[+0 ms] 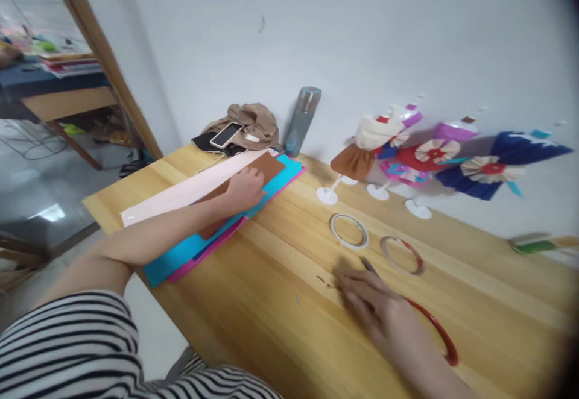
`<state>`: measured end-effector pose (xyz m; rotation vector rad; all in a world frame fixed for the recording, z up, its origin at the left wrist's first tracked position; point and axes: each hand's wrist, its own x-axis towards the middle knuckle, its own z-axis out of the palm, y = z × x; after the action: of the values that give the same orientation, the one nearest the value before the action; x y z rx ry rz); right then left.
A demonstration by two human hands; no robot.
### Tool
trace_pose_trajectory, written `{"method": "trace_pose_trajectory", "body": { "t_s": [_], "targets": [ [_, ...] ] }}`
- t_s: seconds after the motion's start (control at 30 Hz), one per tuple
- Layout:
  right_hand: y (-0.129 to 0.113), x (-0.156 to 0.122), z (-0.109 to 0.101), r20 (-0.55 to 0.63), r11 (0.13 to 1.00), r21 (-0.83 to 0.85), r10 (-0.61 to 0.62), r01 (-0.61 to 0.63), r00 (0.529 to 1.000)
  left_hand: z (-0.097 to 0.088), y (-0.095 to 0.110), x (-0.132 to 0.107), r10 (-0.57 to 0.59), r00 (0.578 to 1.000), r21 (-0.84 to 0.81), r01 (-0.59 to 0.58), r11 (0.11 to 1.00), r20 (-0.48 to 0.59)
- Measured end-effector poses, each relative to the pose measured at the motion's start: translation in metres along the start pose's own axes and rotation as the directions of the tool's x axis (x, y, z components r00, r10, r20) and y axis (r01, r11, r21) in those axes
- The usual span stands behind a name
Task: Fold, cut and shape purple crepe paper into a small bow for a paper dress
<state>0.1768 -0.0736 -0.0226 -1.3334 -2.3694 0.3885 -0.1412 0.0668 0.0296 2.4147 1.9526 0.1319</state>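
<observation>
My left hand (246,189) lies on a brown sheet (266,170), its fingers loosely bent and a little apart. Beneath that are blue (176,257) and magenta (221,236) sheets, with a pale pink sheet (172,197) along the far side. Over the wooden table my right hand (377,302) is blurred, its fingers pressed together around what looks like a pair of scissors (436,323). A red curved handle shows beside the wrist and a dark tip past the fingers; the middle is hidden.
Two tape rolls (348,231) (401,255) lie beyond my right hand. Several small dressed figures on white round bases (327,195) stand along the wall. A flask (303,122), a phone (226,135) and brown cloth (256,123) are at the back. A green item (536,246) is far right.
</observation>
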Motion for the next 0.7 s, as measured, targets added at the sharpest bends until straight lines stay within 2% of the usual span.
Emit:
{"method": "trace_pose_trajectory", "body": {
  "t_s": [0.07, 0.13, 0.27, 0.33, 0.4, 0.7],
  "targets": [
    [0.001, 0.000, -0.005, -0.075, 0.999, -0.033, 0.003, -0.006, 0.997, 0.000, -0.023, 0.009, -0.119, 0.992, 0.040, 0.120, 0.992, -0.031],
    [0.001, 0.000, -0.007, -0.136, 0.996, -0.080, 0.029, -0.040, 0.990, 0.003, -0.037, 0.016, -0.157, 0.987, 0.039, 0.158, 0.987, -0.017],
    [0.004, 0.004, -0.003, -0.137, 0.995, -0.096, 0.025, -0.038, 0.990, 0.012, -0.046, 0.026, -0.167, 0.986, -0.013, 0.167, 0.986, -0.023],
    [0.003, 0.006, -0.002, -0.118, 0.991, -0.108, 0.063, -0.076, 0.991, 0.011, -0.047, 0.031, -0.165, 0.986, -0.064, 0.163, 0.985, -0.028],
    [0.001, 0.007, -0.001, -0.104, 0.987, -0.118, 0.096, -0.108, 0.990, 0.007, -0.050, 0.035, -0.159, 0.987, -0.122, 0.156, 0.980, -0.019],
    [0.006, 0.003, 0.002, -0.191, 0.989, -0.148, -0.033, 0.004, 0.981, -0.026, -0.064, 0.031, -0.171, 0.985, -0.397, 0.160, 0.904, 0.009]
  ]
}}
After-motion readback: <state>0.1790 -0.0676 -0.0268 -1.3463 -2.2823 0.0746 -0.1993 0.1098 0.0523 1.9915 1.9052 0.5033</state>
